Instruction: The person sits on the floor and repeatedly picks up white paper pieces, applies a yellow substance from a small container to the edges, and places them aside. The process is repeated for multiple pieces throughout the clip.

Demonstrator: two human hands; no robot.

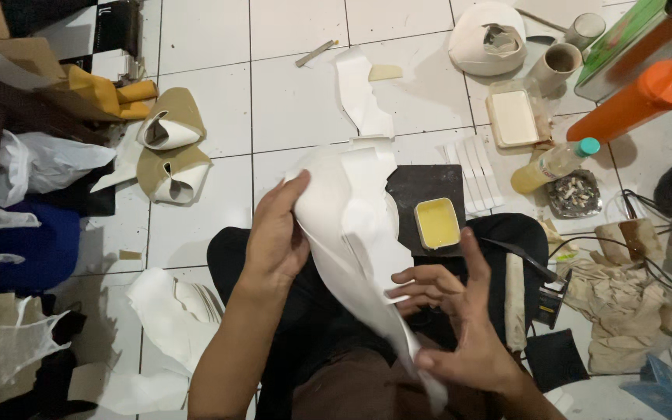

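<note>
Your left hand (276, 233) reaches up from a bare forearm, thumb spread and fingers curled in a grip. Your right hand (453, 319) sits lower, fingers bent inward, pinching.
</note>
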